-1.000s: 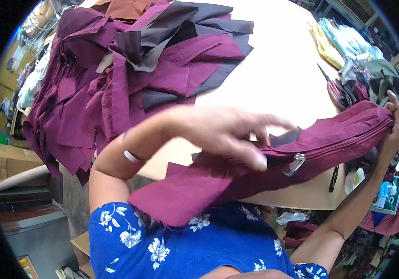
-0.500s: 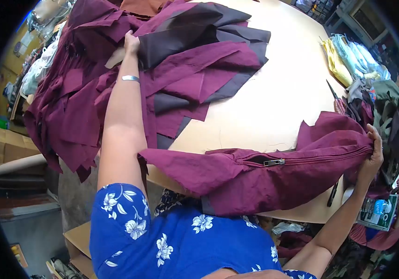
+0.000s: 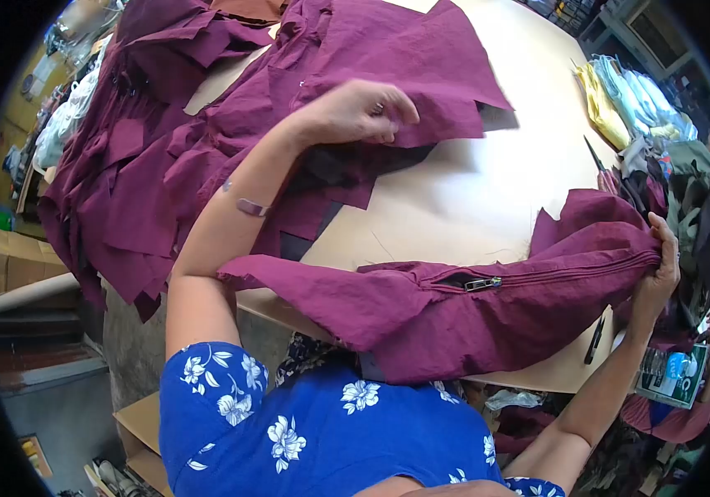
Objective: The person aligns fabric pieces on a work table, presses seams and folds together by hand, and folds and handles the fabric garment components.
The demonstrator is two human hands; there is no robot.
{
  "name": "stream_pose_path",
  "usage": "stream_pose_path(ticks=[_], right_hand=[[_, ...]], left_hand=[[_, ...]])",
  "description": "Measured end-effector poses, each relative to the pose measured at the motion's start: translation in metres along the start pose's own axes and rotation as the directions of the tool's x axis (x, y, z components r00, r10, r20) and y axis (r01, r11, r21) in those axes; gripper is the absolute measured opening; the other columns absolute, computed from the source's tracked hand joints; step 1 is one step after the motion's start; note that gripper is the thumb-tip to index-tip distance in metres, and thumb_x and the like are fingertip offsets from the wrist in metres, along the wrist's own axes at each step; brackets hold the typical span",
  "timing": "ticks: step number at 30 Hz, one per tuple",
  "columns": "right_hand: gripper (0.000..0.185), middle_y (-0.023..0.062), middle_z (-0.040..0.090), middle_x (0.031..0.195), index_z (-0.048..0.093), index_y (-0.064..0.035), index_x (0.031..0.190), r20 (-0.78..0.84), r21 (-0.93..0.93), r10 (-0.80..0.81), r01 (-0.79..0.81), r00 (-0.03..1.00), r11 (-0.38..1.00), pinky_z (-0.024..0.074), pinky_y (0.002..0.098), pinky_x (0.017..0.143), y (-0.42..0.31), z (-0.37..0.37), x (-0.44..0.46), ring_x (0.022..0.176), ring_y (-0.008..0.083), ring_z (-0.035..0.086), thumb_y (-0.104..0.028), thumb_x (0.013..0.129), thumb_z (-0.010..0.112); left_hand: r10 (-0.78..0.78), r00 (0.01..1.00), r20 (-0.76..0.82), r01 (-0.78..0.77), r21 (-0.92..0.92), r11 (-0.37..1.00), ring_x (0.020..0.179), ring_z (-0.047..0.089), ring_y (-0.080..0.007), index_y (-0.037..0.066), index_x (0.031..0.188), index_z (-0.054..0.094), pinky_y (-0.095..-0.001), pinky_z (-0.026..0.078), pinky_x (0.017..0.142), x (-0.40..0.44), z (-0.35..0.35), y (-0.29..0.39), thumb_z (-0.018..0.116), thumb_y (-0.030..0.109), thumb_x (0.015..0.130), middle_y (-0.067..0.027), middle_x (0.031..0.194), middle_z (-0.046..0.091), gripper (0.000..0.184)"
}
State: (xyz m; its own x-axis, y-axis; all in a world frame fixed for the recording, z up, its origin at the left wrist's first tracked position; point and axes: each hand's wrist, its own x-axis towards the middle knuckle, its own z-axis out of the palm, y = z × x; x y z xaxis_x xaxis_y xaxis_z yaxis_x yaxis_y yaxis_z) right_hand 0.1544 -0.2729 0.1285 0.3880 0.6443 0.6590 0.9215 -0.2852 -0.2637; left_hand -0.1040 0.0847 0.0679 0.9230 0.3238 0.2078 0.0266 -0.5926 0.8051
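My left hand hovers over a large maroon fabric panel. Its fingers are loosely curled, with a gap between thumb and forefinger, and nothing shows held there. My right hand grips the right end of a maroon zippered fabric piece, some fingers hidden by the cloth. This piece lies across the table's near edge and hangs toward my body. Its zipper slider sits near the middle, beside a short opened stretch. More maroon pieces are heaped at the left, with dark lining partly showing beneath.
Scissors lie on the right of the pale table, near yellow and light-blue cloth bundles. A black pen-like item rests near the front edge. Dark and camouflage cloth hangs at the right, where another person is partly visible.
My left hand has moved right and toward me from the heap. The large panel now shows maroon where dark lining showed. My right hand keeps its grip on the zippered piece.
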Motion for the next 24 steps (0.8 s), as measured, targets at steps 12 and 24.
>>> stream_pose_path(ticks=[12, 24], right_hand=[[0.05, 0.0099, 0.062, 0.098, 0.06, -0.0066, 0.111, -0.025, -0.064, -0.059, 0.057, 0.998, 0.996, 0.0416, 0.03, 0.088, -0.028, 0.004, 0.024, 0.092, 0.021, 0.058, 0.013, 0.068, 0.044], [0.055, 0.0201, 0.062, 0.098, 0.053, -0.0167, 0.117, 0.218, -0.315, -0.214, 0.277, 0.952, 0.908, 0.0439, 0.0438, 0.084, -0.107, 0.073, 0.134, 0.093, 0.0372, 0.059, 0.003, 0.067, 0.043]], left_hand=[[-0.322, 0.942, 0.09, 0.17, 0.7, 0.693, 0.108, 0.054, -0.0255, 0.008, 0.112, 0.058, -0.0381, 0.042, 0.092, -0.014, 0.021, -0.01, 0.06, 0.04, 0.083, -0.0132, 0.117, 0.056, 0.043], [-0.098, 0.944, -0.317, -0.007, -0.314, 0.949, 0.095, 0.055, -0.0136, 0.004, 0.108, 0.057, -0.0283, 0.045, 0.085, 0.035, 0.019, 0.004, 0.055, 0.027, 0.091, -0.0078, 0.103, 0.06, 0.028]])
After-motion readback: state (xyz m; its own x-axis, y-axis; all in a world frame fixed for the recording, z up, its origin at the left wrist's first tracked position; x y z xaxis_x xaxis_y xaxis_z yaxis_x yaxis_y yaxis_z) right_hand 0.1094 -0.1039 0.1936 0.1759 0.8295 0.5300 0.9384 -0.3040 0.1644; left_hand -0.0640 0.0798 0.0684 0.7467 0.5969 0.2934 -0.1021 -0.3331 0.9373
